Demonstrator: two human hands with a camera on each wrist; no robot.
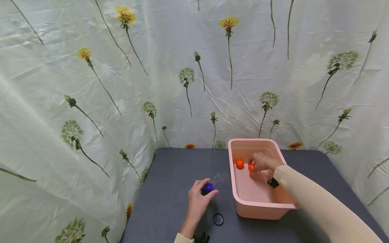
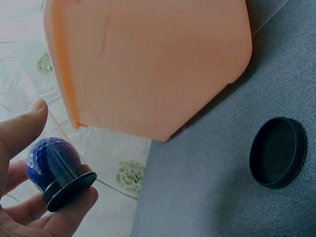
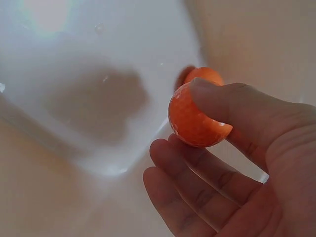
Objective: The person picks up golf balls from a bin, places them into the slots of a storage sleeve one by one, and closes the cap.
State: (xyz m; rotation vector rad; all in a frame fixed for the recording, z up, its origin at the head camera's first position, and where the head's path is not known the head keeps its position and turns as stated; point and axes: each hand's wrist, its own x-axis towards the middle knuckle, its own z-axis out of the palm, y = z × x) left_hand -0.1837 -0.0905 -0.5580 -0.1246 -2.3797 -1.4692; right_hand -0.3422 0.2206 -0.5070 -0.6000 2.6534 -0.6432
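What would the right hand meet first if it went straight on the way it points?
Probably the loose orange ball in the pink bin, just beyond the held orange ball that the right hand pinches. The hand's height above the bin's floor is unclear, so it could pass over.

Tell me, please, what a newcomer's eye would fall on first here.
Probably the pink bin, right of centre in the head view, where the right grip pinches one orange ball and another orange ball lies to its left. Left of the bin, the left grip holds a clear tube with a blue ball inside.
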